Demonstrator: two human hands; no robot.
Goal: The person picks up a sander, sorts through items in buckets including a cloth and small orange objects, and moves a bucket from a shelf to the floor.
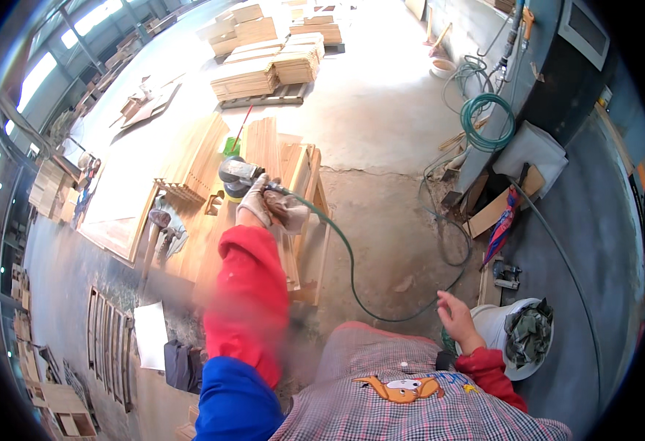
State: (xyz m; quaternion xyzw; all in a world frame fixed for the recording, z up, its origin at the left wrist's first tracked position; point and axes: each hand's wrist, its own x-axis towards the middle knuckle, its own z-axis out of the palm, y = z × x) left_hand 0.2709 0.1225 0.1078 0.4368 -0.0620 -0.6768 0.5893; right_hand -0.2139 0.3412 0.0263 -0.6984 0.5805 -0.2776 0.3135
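My left hand (255, 203), in a pale, stained work glove and red sleeve, is closed round an air-powered sander (235, 172) above the wooden workbench. A green air hose (348, 246) runs from the tool down to the floor. Against the left hand's right side is a second soiled glove (288, 212); I cannot tell whether it is held or lying there. My bare right hand (457, 320) is raised by my waist over the concrete floor, fingers apart and holding nothing. Slotted light wooden boards (196, 158) lie stacked on the bench beyond the sander.
A hammer (158, 222) lies at the bench's left side. Farther off, boards (252, 73) are stacked on a pallet. Coiled green hose (487, 122) hangs at right, above a folded umbrella (504, 224). A white bucket (493, 331) with a dark bag stands near my right hand.
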